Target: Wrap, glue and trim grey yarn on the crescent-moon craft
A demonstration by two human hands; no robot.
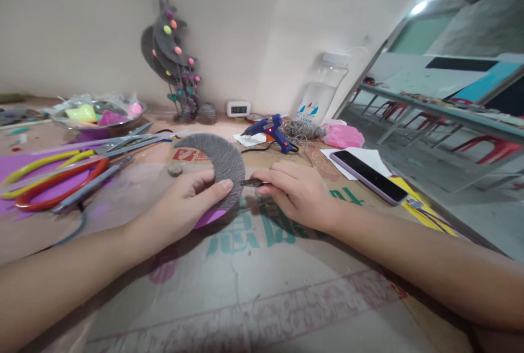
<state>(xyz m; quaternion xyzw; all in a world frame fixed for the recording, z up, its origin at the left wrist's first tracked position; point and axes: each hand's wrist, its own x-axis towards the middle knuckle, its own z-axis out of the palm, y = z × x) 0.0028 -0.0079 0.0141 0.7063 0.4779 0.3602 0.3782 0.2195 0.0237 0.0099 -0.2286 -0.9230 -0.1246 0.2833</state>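
Note:
My left hand (189,200) pinches the lower end of a grey yarn-wrapped crescent (221,162), thumb on top, holding it over the cardboard sheet (262,282). A purple piece (208,217) shows under the crescent. My right hand (295,192) is closed around a small dark tool (251,182) whose tip touches the crescent's lower tip. Both forearms rest on the cardboard.
A blue glue gun (272,130), grey yarn (301,130) and a pink bag (343,136) lie behind. A phone (370,175) sits to the right. Scissors (61,175), sticks and a metal bowl (98,118) are at the left. A finished crescent ornament (172,64) leans on the wall.

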